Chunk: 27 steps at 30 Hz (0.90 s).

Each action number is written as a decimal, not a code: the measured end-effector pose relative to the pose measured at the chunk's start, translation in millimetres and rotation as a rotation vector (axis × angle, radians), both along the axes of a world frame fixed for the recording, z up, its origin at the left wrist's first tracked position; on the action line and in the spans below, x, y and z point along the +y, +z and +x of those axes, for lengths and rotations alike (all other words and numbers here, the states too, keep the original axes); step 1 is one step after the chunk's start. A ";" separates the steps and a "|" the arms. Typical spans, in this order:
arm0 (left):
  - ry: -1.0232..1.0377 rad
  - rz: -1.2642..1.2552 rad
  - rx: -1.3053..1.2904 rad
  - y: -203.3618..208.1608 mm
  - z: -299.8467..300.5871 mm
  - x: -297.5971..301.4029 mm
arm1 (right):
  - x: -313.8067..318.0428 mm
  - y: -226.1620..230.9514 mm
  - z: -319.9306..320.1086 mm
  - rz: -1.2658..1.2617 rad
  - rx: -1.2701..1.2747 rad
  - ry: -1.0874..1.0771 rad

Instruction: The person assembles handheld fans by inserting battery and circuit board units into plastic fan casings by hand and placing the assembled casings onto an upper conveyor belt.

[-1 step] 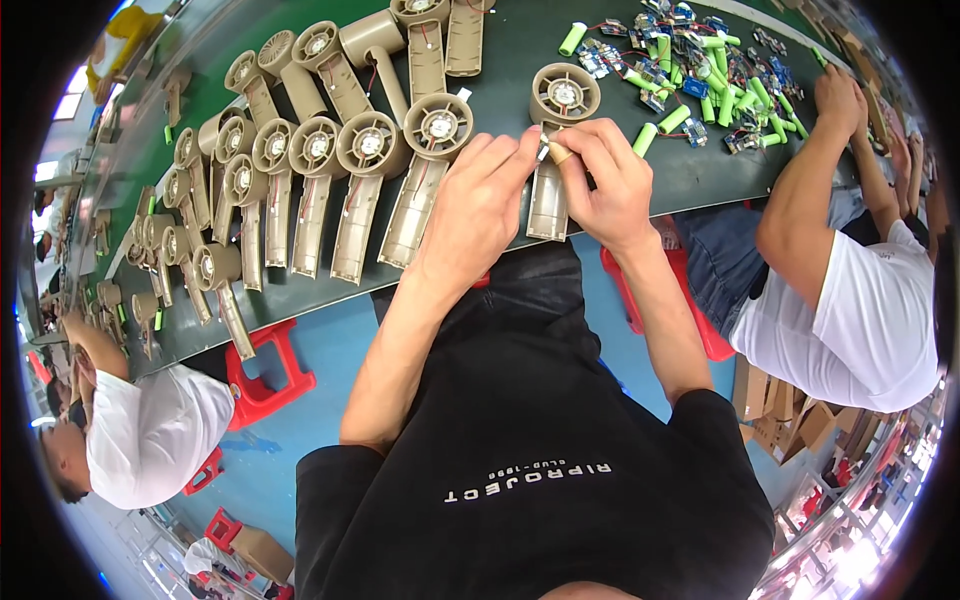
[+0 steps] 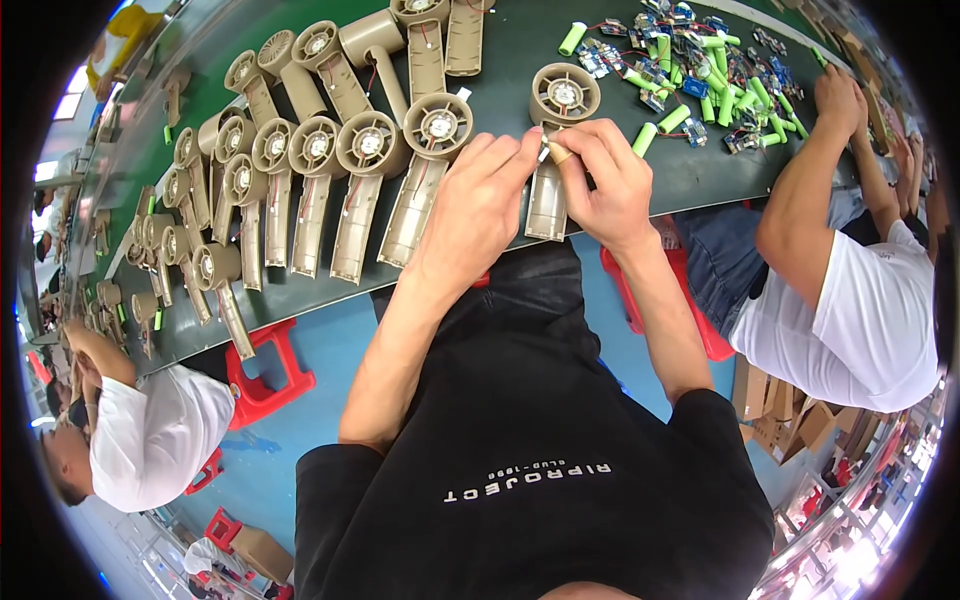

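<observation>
A tan hand-fan shell (image 2: 549, 205) lies on the dark green bench (image 2: 500, 45), its round head (image 2: 565, 95) pointing away from me. My left hand (image 2: 480, 205) and my right hand (image 2: 605, 180) meet over the top of its handle. The left thumb and forefinger pinch a small white piece (image 2: 544, 153) there. The fingers of my right hand grip the shell's handle beside it, and what lies under the fingertips is hidden.
Rows of matching tan fan shells (image 2: 350, 160) fill the bench to the left. Green battery cells and blue circuit boards (image 2: 700, 70) are heaped at upper right, where a person in a white shirt (image 2: 860, 310) reaches. Another person (image 2: 150, 440) sits lower left by red stools (image 2: 265, 375).
</observation>
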<state>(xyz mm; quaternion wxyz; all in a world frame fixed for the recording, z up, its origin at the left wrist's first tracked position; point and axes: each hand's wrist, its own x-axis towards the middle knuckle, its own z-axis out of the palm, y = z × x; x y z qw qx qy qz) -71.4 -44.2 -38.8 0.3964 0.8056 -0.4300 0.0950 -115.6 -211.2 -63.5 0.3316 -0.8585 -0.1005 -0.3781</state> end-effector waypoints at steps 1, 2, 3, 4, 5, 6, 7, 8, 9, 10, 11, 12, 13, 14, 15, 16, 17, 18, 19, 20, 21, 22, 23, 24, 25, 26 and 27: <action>-0.023 0.030 -0.011 1.5 0.8 0.8 | -0.1 0.0 -0.2 -0.001 0.000 0.001; -0.023 0.030 -0.012 1.0 1.5 1.7 | -0.1 -0.4 -0.8 -0.006 0.001 0.004; -0.032 0.045 -0.013 -0.1 2.1 2.5 | -0.2 -0.8 -1.4 -0.011 0.002 0.007; -0.042 0.059 -0.016 -0.2 2.6 2.5 | -0.3 -0.8 -0.6 -0.013 0.001 0.006; -0.043 0.057 -0.018 0.8 2.0 2.1 | -0.3 -1.0 1.0 0.007 -0.001 0.022; -0.034 0.047 0.014 2.1 0.9 1.7 | -0.7 -1.2 1.8 0.026 -0.002 0.038; -0.024 0.035 0.039 3.9 2.7 0.8 | -1.2 -0.8 3.4 0.023 -0.011 0.037; -0.020 -0.005 0.094 -3.1 4.1 -0.7 | -1.7 -0.2 3.8 0.028 0.018 0.020; -0.022 -0.009 0.085 -6.3 0.7 -4.7 | -2.4 0.7 3.9 0.033 0.046 0.003; 0.054 -0.067 0.182 -8.5 -5.9 -10.9 | -3.2 1.0 5.3 0.030 0.031 0.005; 0.132 -0.132 0.269 -5.9 -14.8 -13.6 | -0.2 7.9 1.8 0.090 0.074 -0.020; 0.172 -0.080 0.216 -5.6 -20.3 -15.7 | 2.7 14.9 -2.6 0.149 0.115 -0.044; 0.207 -0.073 0.257 -5.9 -25.0 -20.5 | 0.3 18.1 -8.0 0.258 0.147 -0.073; 0.203 -0.136 0.349 -8.9 -25.8 -22.5 | -5.8 17.8 -11.0 0.291 0.138 -0.132; 0.197 -0.199 0.438 -8.1 -24.3 -22.5 | -13.9 17.6 -13.2 0.326 0.125 -0.187; 0.177 -0.208 0.556 8.6 -21.4 -18.7 | -24.5 17.5 -17.2 0.336 0.131 -0.220; 0.205 -0.172 0.768 33.7 -15.6 -11.2 | -35.5 16.5 -20.0 0.347 0.134 -0.255; 0.215 -0.165 0.685 48.5 -0.2 -5.4 | -45.3 15.4 -22.9 0.358 0.127 -0.302; 0.224 -0.156 0.611 59.1 17.3 1.9 | -53.8 15.9 -28.4 0.371 0.128 -0.353; 0.265 -0.170 0.474 62.2 45.1 7.3 | -63.3 12.7 -32.1 0.360 0.126 -0.375; 0.314 -0.179 0.338 66.0 80.1 13.9 | -67.2 12.8 -33.3 0.355 0.126 -0.392; 0.416 -0.126 0.227 70.1 119.6 23.7 | -68.1 13.8 -31.0 0.363 0.142 -0.384; 0.517 -0.074 0.118 73.2 163.6 34.3 | -67.7 15.6 -27.6 0.367 0.160 -0.377; 0.619 -0.014 0.110 71.4 209.7 45.0 | -66.1 14.9 -23.8 0.366 0.156 -0.363; 0.724 0.092 0.083 62.1 253.3 54.3 | -65.9 13.2 -20.0 0.390 0.177 -0.355; 0.761 0.107 0.086 50.1 287.3 60.6 | -65.9 11.9 -17.1 0.416 0.199 -0.351; 0.809 0.160 0.090 29.3 327.2 76.6 | -65.1 12.5 -13.9 0.417 0.196 -0.345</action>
